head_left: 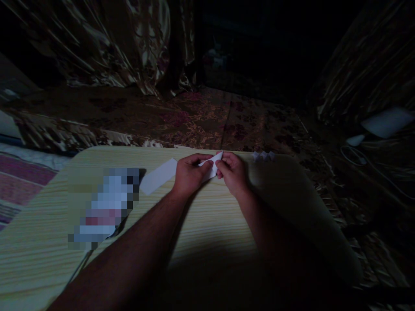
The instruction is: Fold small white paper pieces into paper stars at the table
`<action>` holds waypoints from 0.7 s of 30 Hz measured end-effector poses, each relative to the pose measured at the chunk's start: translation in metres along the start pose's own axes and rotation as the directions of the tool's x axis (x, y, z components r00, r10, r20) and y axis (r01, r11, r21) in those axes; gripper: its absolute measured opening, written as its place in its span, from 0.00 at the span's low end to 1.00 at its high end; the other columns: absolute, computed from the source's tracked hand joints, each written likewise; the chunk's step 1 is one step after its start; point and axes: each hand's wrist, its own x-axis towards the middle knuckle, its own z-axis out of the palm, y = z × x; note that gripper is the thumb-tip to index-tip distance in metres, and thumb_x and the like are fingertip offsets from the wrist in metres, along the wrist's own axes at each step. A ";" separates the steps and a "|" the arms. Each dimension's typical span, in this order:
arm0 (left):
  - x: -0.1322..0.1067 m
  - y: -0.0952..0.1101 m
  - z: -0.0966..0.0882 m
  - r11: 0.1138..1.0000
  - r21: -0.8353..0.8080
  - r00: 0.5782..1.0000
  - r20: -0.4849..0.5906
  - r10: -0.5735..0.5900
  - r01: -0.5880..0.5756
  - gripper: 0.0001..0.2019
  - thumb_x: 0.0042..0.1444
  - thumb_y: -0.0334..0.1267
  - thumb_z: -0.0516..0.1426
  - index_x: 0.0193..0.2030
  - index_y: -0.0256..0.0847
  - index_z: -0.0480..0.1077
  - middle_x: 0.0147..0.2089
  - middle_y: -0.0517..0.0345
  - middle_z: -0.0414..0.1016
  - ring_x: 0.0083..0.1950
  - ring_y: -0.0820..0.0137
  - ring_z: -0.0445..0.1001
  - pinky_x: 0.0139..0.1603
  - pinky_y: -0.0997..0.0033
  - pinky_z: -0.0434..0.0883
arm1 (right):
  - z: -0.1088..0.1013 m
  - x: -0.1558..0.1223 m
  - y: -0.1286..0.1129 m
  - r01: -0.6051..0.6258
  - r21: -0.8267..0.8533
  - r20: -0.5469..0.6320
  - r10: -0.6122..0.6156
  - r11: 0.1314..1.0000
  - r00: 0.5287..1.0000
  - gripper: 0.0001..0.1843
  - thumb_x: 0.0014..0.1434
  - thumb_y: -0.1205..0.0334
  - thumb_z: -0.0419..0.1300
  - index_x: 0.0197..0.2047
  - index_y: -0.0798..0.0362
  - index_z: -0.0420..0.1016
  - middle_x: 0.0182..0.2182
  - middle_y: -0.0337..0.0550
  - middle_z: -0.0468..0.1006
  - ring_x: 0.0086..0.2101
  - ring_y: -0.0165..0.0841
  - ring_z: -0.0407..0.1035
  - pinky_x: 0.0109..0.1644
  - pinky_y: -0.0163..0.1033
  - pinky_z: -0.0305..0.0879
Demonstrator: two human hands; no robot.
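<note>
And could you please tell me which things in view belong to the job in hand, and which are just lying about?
Apparently part of the job:
- folded white paper, held by left hand and right hand
- loose white sheet
- probably the three small white shapes

Apparently just lying about:
- pixelated object, left on the table
- white object, far right

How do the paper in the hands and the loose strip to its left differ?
Support: the held paper is gripped by the left hand and right hand; the loose strip lies on the table.
Shape: the held paper comes to a pointed far tip; the loose strip looks flat and oblong.
Visibility: fingers hide parts of the held paper; most of the loose strip shows.
Shared: both look whitish with straight edges.
</note>
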 end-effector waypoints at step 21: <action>0.000 -0.001 0.000 1.000 -0.011 1.000 -0.006 0.013 -0.013 0.11 0.48 0.39 0.62 0.38 0.38 0.80 0.34 0.55 0.81 0.32 0.69 0.77 0.33 0.72 0.72 | -0.001 0.001 0.003 -0.024 -0.048 0.012 0.025 0.999 1.000 0.14 0.51 0.51 0.63 0.29 0.54 0.70 0.17 0.33 0.69 0.18 0.24 0.59 0.21 0.30 0.55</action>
